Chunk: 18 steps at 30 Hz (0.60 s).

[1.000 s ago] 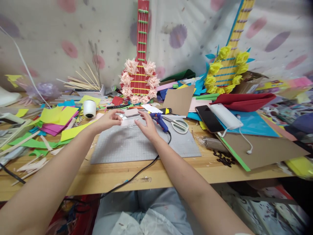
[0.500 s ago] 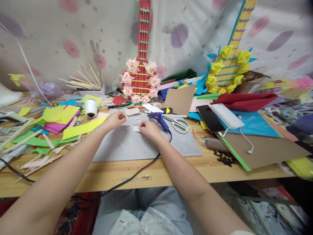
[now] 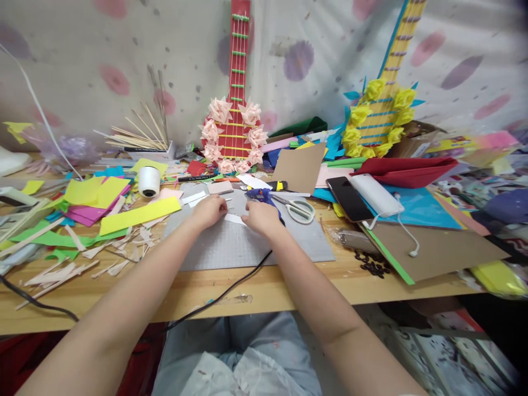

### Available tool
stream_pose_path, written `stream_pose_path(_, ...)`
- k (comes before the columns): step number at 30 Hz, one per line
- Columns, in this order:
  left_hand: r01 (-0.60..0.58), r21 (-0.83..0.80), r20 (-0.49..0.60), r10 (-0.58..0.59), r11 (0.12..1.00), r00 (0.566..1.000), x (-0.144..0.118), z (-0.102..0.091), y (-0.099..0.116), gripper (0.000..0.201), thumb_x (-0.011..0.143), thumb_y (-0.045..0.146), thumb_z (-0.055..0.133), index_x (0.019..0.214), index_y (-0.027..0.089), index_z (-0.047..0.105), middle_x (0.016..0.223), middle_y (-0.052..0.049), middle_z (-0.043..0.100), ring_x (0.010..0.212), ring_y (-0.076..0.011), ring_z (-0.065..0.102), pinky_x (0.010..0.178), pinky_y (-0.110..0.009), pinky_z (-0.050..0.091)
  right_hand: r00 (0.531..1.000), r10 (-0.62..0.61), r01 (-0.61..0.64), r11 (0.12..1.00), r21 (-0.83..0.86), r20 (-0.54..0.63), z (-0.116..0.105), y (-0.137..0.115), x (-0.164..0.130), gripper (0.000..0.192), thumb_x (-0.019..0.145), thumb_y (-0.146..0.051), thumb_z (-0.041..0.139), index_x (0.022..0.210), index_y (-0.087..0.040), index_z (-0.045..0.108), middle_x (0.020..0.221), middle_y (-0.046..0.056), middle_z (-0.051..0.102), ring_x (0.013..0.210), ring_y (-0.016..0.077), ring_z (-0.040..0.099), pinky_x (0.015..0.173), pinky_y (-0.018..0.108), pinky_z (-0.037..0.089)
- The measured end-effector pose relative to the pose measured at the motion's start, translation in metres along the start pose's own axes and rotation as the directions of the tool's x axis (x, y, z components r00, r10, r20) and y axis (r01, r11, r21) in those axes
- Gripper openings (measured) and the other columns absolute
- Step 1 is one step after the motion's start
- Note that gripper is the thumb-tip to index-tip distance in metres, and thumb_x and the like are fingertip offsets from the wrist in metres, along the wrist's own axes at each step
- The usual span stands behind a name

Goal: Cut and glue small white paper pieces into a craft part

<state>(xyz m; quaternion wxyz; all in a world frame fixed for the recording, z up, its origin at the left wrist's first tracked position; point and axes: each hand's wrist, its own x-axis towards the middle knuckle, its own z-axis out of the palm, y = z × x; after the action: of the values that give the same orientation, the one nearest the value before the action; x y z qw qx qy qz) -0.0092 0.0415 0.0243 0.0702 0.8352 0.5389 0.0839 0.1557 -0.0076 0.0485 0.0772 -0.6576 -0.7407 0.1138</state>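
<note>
Over the grey cutting mat (image 3: 223, 247), my left hand (image 3: 209, 212) is closed in a pinch. A thin, wire-like piece shows by its fingertips, too small to name surely. My right hand (image 3: 262, 216) pinches one end of a small white paper strip (image 3: 235, 219), which points toward the left hand. Just behind the right hand lies a blue glue gun (image 3: 260, 193), partly hidden by it. White-handled scissors (image 3: 303, 211) rest to its right. More white paper strips (image 3: 194, 199) lie behind my left hand.
Yellow paper (image 3: 140, 215), wood scraps and a white cylinder (image 3: 149, 181) lie left. On the right are a phone (image 3: 348, 198), a white power bank (image 3: 377, 194) and cardboard (image 3: 437, 245). A red paper guitar (image 3: 237, 132) stands behind. A black cord (image 3: 223, 294) crosses the table edge.
My left hand has moved right and slightly down, closer to my right hand. White strips behind it now show. The view has shifted a little.
</note>
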Motion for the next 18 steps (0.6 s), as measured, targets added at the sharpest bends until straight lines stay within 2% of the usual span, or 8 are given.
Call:
stream_pose_path(5,-0.028,0.070,0.074,0.023,0.997,0.997,0.000,0.000,-0.003,0.016,0.075,0.025,0.046,0.078,0.018,0.060,0.089,-0.010,0.058,0.087,-0.0214,0.054,0.078,-0.030,0.039,0.983,-0.017,0.012,0.999,0.030,0.185,-0.021,0.035,-0.003,0.026,0.067,-0.043,0.057,0.073,-0.019,0.064,0.079,0.008,0.065,0.074,0.0223,0.058,0.061,0.031,0.038)
stream_pose_path(8,-0.044,0.114,0.086,0.035,0.992,0.996,0.000,0.002,-0.002,0.018,0.076,0.024,0.044,0.078,0.016,0.059,0.088,-0.012,0.058,0.090,-0.0230,0.054,0.079,-0.031,0.038,0.945,-0.011,-0.037,0.989,0.140,0.328,-0.036,0.063,-0.002,0.030,0.067,-0.049,0.055,0.067,-0.020,0.063,0.064,0.004,0.063,0.058,0.0154,0.055,0.054,0.027,0.036)
stream_pose_path(10,-0.048,0.119,0.078,0.039,0.992,0.996,-0.001,0.003,-0.002,0.018,0.077,0.025,0.043,0.078,0.015,0.058,0.087,-0.013,0.058,0.089,-0.0236,0.054,0.079,-0.032,0.038,0.950,0.032,-0.078,0.987,0.139,0.309,-0.044,0.079,0.002,0.033,0.066,-0.052,0.055,0.067,-0.020,0.063,0.061,0.003,0.061,0.056,0.0140,0.053,0.052,0.026,0.034)
stream_pose_path(13,-0.028,0.091,0.047,0.024,0.995,0.999,-0.001,0.002,-0.003,0.018,0.077,0.023,0.040,0.075,0.016,0.056,0.086,-0.013,0.059,0.087,-0.0238,0.054,0.076,-0.033,0.038,0.974,0.072,-0.096,0.990,0.103,0.217,-0.045,0.090,0.009,0.036,0.061,-0.055,0.058,0.073,-0.021,0.062,0.065,0.002,0.061,0.061,0.0151,0.053,0.053,0.025,0.033)
stream_pose_path(16,0.005,0.034,0.000,-0.005,0.999,1.000,-0.003,-0.002,-0.004,0.017,0.077,0.020,0.037,0.075,0.017,0.054,0.086,-0.012,0.059,0.084,-0.0233,0.054,0.073,-0.033,0.038,0.989,0.027,-0.047,0.990,0.134,0.147,-0.031,0.087,0.016,0.041,0.059,-0.054,0.061,0.084,-0.022,0.062,0.079,0.002,0.063,0.071,0.0172,0.055,0.058,0.025,0.035)
stream_pose_path(18,0.069,-0.042,-0.025,-0.070,0.997,0.997,-0.005,-0.004,-0.004,0.016,0.078,0.021,0.037,0.078,0.017,0.053,0.084,-0.011,0.060,0.081,-0.0227,0.055,0.070,-0.033,0.038,0.996,-0.012,-0.005,0.983,0.183,0.088,-0.016,0.081,0.020,0.043,0.059,-0.053,0.061,0.087,-0.020,0.062,0.088,0.005,0.063,0.077,0.0190,0.056,0.063,0.026,0.038)
